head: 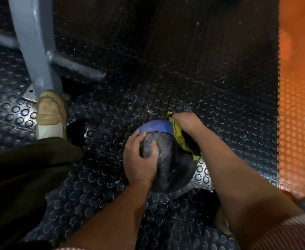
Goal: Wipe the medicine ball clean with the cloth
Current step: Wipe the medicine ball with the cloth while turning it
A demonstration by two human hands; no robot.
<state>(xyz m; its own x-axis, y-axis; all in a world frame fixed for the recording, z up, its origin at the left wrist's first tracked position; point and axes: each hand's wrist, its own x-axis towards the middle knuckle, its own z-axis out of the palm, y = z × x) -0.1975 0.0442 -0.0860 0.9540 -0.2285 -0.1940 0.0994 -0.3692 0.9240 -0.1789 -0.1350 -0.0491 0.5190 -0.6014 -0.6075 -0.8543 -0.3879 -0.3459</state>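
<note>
- Head view: dim room. The floor (193, 69) is black rubber with raised round studs, and an orange studded mat (299, 123) runs along its right edge.
- A grey-painted metal frame (38, 51) stands at the floor's far-left corner, with a tan shoe (51, 112) at its foot.
- The medicine ball (168, 154), dusty grey with a blue band, rests mid-floor.
- The left grip (141, 157) is spread and curved over the ball's top.
- The right grip (186, 123) is bunched tight round a yellow cloth (178, 134) against the ball's right side.

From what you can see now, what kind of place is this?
Probably a gym: a medicine ball sits on black studded rubber flooring, with a grey metal frame standing nearby.
</note>
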